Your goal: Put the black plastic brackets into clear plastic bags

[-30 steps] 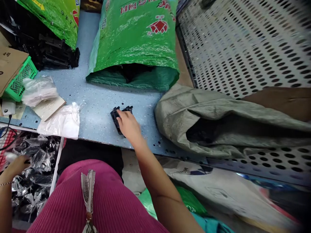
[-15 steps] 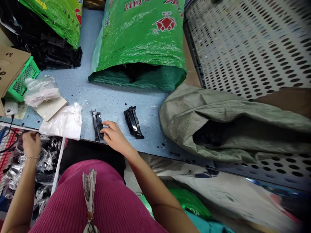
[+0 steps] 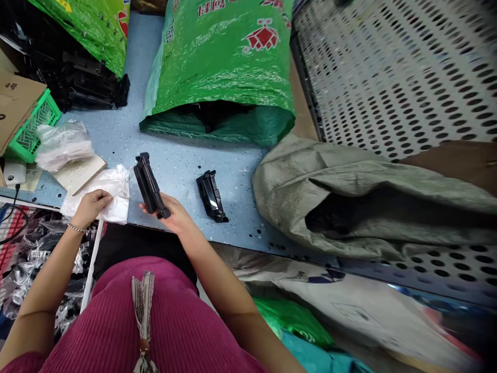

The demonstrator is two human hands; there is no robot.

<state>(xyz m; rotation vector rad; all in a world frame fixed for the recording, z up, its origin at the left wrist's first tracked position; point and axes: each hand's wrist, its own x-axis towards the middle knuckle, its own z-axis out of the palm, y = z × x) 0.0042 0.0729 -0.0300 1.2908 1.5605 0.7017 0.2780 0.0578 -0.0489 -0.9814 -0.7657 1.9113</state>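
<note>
My right hand [image 3: 173,212] is wrapped round a long black plastic part [image 3: 148,184], holding it tilted above the front of the blue worktop. With thumb and forefinger pinched, my left hand [image 3: 92,206] is at the thin clear plastic bags [image 3: 118,199] that lie in a flat pile by the table edge. What exactly sits between those fingertips is partly hidden. A second black plastic part [image 3: 212,196] of similar shape rests on the worktop to the right of my right hand.
A green woven sack [image 3: 225,67] with dark contents lies at the back, a grey-green sack [image 3: 310,191] at the right. More black parts [image 3: 85,83] are piled at the far left. Below the left edge, a bin [image 3: 88,285] holds bagged black parts. A green basket [image 3: 37,127] stands behind.
My right hand has lifted the left-hand black plastic part off the worktop and turned it. My left hand has moved up and right, from over the bin to the plastic bags.
</note>
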